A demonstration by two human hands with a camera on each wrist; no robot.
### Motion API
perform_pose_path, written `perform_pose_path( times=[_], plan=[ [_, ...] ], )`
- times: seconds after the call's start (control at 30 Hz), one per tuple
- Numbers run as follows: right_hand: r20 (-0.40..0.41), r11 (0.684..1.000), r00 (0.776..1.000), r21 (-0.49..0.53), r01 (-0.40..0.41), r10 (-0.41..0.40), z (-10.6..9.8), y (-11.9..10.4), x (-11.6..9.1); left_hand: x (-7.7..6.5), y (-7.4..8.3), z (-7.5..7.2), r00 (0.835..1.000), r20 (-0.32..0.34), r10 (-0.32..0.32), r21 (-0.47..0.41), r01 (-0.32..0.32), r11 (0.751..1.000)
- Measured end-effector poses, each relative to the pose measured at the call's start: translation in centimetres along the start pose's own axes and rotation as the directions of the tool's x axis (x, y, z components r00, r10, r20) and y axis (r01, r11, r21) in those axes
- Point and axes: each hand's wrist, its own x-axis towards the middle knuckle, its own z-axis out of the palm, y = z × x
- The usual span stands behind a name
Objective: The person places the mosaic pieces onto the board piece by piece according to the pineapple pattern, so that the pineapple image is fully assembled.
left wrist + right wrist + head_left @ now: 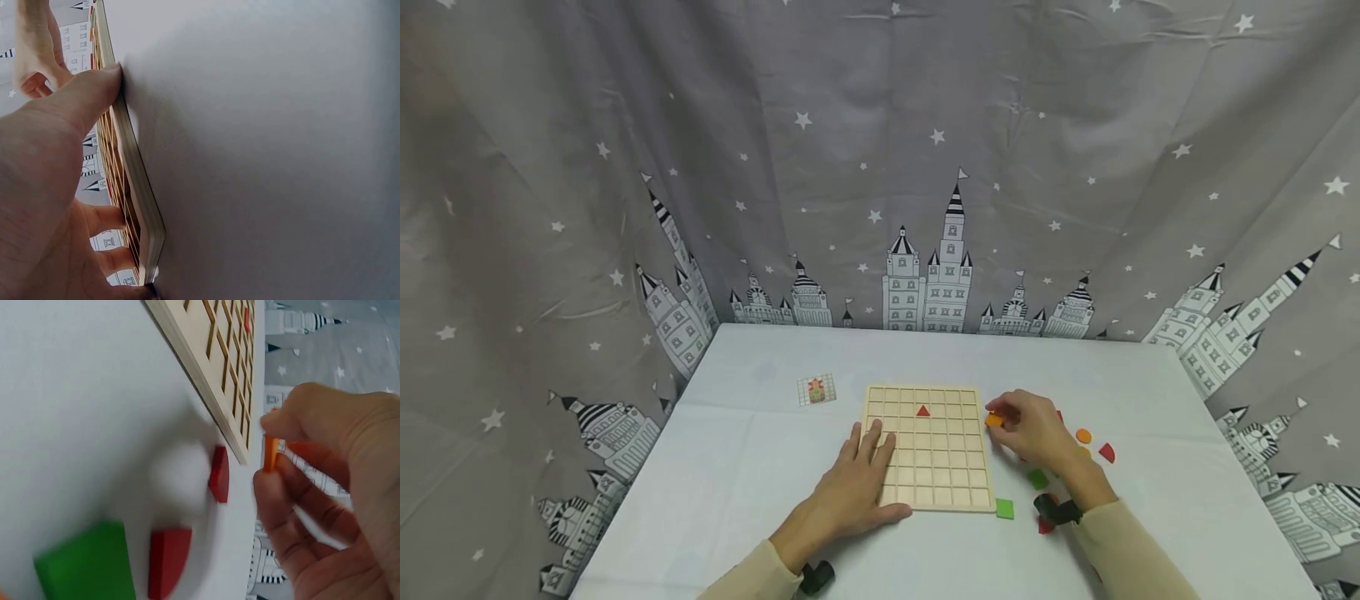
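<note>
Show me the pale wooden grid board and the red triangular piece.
Pale wooden grid board [941, 458]: head view, bare cell near its middle.
Red triangular piece [922, 412]: head view, middle of its face.

Pale wooden grid board [934, 469], matt grey cloth curtain [850, 108]

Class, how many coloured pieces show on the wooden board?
1: the red triangle, second row from the far edge of the board. The left hand covers part of it, so others may be hidden.
</note>
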Motion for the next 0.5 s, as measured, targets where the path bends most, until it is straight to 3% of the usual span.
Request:
perform_pose_path(
  times=[0.13, 0.3, 0.5],
  plan=[
    [-0.018, 0.992, 0.992, 0.045, 0.122, -0.121, 1.1, -0.7, 0.7, 0.1, -0.1, 0.0, 1.000, 0.000, -0.002, 0.001, 0.002, 1.000],
    [-0.036, 0.954, 0.958, 0.094, 0.286, -0.284, 2.6, -1.5, 1.7, 0.1, -0.4, 0.0, 1.000, 0.003, -0.005, 0.000, 0.005, 1.000],
    [0.029, 0.928, 0.937, 0.156, 0.339, -0.347, 3.9, -2.8, 3.0, 0.1, -0.6, 0.1, 1.000, 0.010, -0.012, 0.003, 0.012, 1.000]
  ],
)
